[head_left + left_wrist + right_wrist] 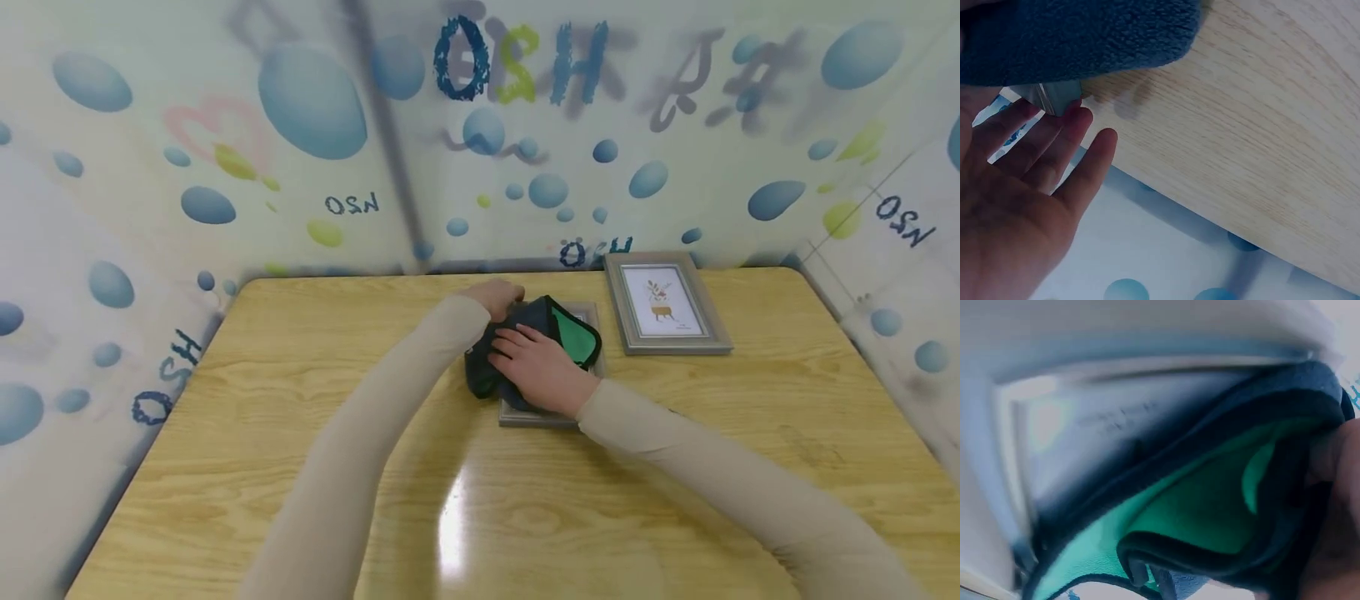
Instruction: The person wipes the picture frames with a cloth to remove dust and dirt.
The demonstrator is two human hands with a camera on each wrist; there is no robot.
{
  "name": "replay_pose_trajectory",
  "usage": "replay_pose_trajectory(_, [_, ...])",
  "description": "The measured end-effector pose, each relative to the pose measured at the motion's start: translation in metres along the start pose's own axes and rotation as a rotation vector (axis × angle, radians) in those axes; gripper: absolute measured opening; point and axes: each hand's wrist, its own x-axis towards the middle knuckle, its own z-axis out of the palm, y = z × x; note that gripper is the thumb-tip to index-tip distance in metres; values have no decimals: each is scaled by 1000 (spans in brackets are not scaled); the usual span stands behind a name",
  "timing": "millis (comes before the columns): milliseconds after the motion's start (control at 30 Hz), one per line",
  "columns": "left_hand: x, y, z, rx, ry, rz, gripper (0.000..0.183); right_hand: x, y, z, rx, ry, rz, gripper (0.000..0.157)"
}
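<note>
A thick dark blue cloth (536, 315) with a green underside and black trim lies bunched over a grey picture frame (542, 421). My right hand (543, 367) grips the cloth from above, its fingers spread over the folds. In the right wrist view the cloth's green side (1197, 506) is turned up beside the frame's blurred rim (1007, 444). At the frame's far left corner, my left hand (495, 297) holds the edge. The left wrist view has its fingertips at the frame's corner (1060, 97), with the thumb mostly hidden by the cloth.
Another grey picture frame (712, 346), with a potted plant print, lies at the back right of the wooden table (300, 400). Behind the table and along its sides stand walls (420, 192) patterned with blue drops and lettering.
</note>
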Motion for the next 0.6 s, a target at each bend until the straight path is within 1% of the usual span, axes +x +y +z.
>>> replay_pose_trajectory(100, [-2,1,-3,2,-2,15,38,8,4,-2,-3,-4,-32,25])
replay_pose_trajectory(200, [-4,0,-4,-6,0,17,40,9,1,-8,37,-60,-89,25])
replay_pose_trajectory(333, [-5,0,-2,-9,6,39,43,3,-14,-16,105,-152,-223,25])
replay_pose_trajectory(400, [-5,-1,-1,-7,12,47,45,-1,-23,-21,122,-184,-265,24])
replay_pose_trajectory(500, [-4,-1,0,-5,21,47,46,-1,-28,-25,111,-210,-269,23])
replay_pose_trajectory(600, [-3,0,-1,-5,26,42,41,6,-22,-22,63,-202,-212,23])
